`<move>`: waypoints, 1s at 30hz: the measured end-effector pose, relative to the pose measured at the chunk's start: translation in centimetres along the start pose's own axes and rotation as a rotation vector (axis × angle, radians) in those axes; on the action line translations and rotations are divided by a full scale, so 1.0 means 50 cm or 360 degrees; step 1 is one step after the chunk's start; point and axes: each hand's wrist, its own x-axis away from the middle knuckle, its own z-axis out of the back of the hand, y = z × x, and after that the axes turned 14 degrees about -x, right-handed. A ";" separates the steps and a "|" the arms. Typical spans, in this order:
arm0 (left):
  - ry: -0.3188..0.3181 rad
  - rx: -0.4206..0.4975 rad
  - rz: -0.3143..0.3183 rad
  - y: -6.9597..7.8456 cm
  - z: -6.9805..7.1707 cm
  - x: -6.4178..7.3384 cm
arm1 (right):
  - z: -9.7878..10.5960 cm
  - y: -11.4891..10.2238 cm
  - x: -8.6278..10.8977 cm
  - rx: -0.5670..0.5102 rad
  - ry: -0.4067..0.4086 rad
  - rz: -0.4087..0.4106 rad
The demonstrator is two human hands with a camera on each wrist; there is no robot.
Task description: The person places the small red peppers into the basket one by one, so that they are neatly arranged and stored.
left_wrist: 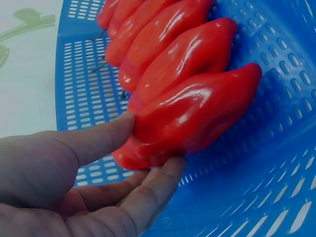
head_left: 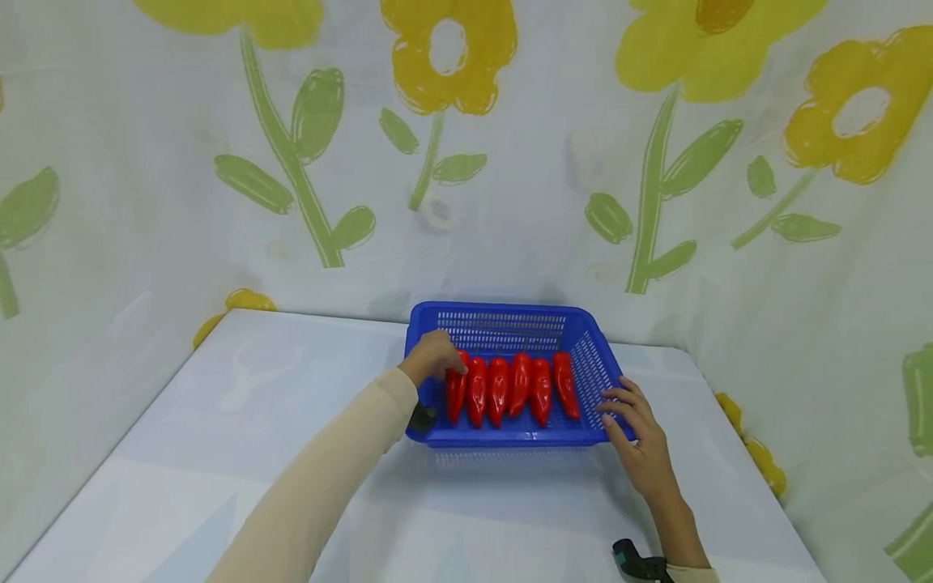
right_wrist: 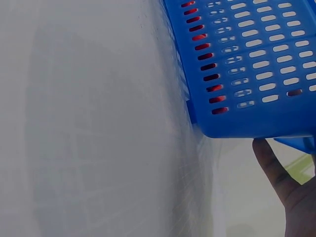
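Note:
My left hand (head_left: 435,355) reaches over the left side of the blue basket (head_left: 510,306). Its thumb and fingers pinch the stem end of the leftmost red pepper (left_wrist: 197,113), with the thumb on its upper side. That pepper (head_left: 455,397) lies at the end of a row of several glossy red peppers (head_left: 498,389) on the basket floor. Along the basket's right side, my right hand (head_left: 641,441) rests its spread fingers over the rim. The thumb (right_wrist: 271,163) meets the rim's edge in the right wrist view; the other fingers are mostly out of that view.
The basket has slotted walls and stands near the back of a white table (head_left: 291,421). Behind the table hangs a pale cloth (head_left: 510,202) printed with yellow flowers. A black wrist device (head_left: 641,560) sits at my right wrist.

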 end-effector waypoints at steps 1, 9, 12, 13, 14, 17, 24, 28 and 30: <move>0.0001 -0.0009 -0.0001 0.000 -0.001 0.000 | 0.000 0.000 0.000 0.0006 0.0002 0.0003; 0.0037 -0.0129 0.0007 0.004 -0.007 -0.002 | 0.001 0.003 -0.001 -0.0020 -0.0004 0.0054; 0.0026 -0.0135 0.0009 0.003 -0.008 -0.005 | 0.001 0.003 0.000 -0.0007 -0.0009 0.0058; 0.0022 -0.0129 0.0011 0.002 -0.008 -0.005 | 0.001 0.002 -0.001 -0.0011 -0.0009 0.0058; 0.0019 -0.0118 0.0009 0.002 -0.008 -0.005 | 0.001 0.002 -0.001 -0.0014 -0.0010 0.0060; 0.0021 -0.0085 0.0004 -0.001 -0.007 -0.004 | -0.001 -0.001 -0.003 -0.0018 -0.0012 0.0058; 0.0096 -0.0127 -0.0069 -0.009 -0.002 0.001 | -0.004 -0.004 -0.003 -0.0018 -0.0022 0.0021; 0.0132 -0.0132 -0.0187 -0.010 0.006 0.001 | -0.001 -0.003 0.001 -0.0002 -0.0013 -0.0007; 0.0138 -0.0128 -0.0273 -0.012 0.014 0.002 | 0.001 -0.005 0.000 -0.0002 -0.0004 -0.0019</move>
